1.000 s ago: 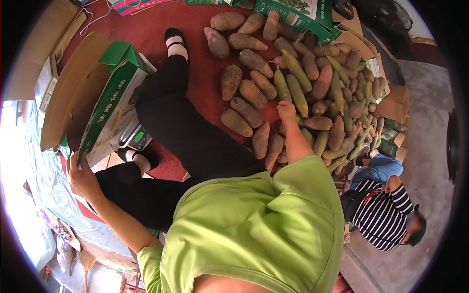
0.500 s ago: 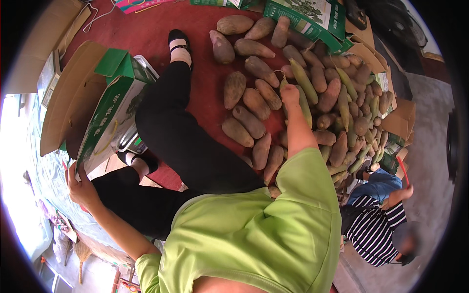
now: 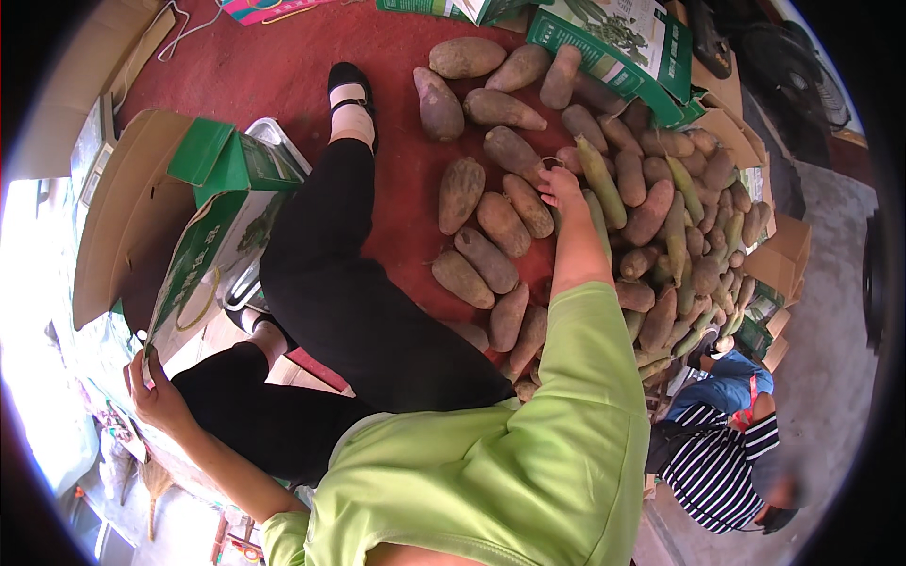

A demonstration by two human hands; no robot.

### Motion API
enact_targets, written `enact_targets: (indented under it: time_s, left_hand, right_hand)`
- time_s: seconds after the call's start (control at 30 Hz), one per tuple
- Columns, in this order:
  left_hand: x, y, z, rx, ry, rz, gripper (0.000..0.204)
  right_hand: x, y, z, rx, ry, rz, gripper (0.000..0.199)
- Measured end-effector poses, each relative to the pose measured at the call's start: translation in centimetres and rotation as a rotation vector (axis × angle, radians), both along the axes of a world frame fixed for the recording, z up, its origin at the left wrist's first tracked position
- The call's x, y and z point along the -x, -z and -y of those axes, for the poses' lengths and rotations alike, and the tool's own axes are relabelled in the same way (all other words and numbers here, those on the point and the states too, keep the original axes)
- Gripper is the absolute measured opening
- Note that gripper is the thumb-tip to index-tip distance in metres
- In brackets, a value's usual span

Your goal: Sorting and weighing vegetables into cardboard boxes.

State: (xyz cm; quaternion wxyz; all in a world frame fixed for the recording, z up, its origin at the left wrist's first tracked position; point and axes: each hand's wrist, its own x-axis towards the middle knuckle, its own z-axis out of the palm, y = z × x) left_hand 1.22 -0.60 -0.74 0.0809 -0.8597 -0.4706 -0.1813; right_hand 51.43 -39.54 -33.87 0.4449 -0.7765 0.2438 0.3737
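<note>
R hand grips a brown root; L hand holds box flap.

Top: we wear a lime-green short-sleeved cotton shirt, loose and creased across the back.
Sleeves: ours end above the elbow; forearms bare.
Legs: we wear plain black trousers.
Feet: black strapped flat shoes over pale socks.
Hands: our left hand and right hand are ungloved.
</note>
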Motion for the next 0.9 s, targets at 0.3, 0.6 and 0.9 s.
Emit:
enact_targets:
  time_s: [0.3, 0.6, 0.9]
  left_hand:
    - [0.7, 0.1, -0.5, 0.008, -0.024, 0.013, 0.012]
    - [-1.2, -0.7, 0.8, 0.049, -0.11, 0.028, 0.012]
    - [-1.1, -1.6, 0.8, 0.009, -0.089, -0.028, 0.008]
  right_hand:
    - [1.6, -2.5, -0.4, 0.547, -0.775, 0.529, 0.045]
    - [4.9, -3.9, 2.5, 0.461, -0.811, 0.907, 0.025]
    - [9.6, -5.7, 4.9, -0.152, 0.057, 0.503, 0.026]
